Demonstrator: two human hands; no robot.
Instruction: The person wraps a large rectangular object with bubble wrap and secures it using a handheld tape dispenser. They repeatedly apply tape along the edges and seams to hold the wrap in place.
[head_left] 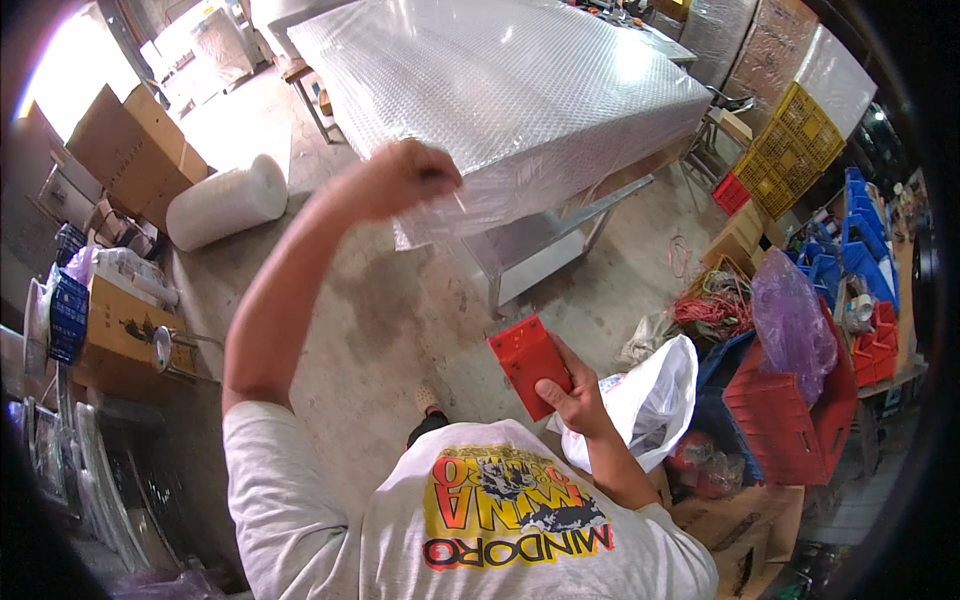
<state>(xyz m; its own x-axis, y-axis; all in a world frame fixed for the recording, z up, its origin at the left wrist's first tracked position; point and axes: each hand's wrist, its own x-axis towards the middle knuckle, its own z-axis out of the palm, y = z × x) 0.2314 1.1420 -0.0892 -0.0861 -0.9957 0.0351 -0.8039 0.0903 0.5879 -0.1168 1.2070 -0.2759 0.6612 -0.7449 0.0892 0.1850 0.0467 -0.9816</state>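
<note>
My right hand [575, 393] is closed around a red tape dispenser [528, 362], boxy, with a grey metal edge at its far end, held in front of my chest. My left hand [408, 178] is raised at the near left corner of a large bubble-wrapped block [520, 75], its fingers curled together and smeared by motion. A thin pale bit shows below those fingers, too small to name. Shiny bubble wrap covers the block's top and sides. Whether my left hand touches the wrap, I cannot tell.
Metal table legs [493, 285] stand under the block. To the left are a bubble wrap roll [228, 202] and cardboard boxes [135, 150]. Close on my right are a white sack [650, 410], a red crate [790, 425] and tangled red cord [712, 308]. Yellow crates [790, 150] stand farther right.
</note>
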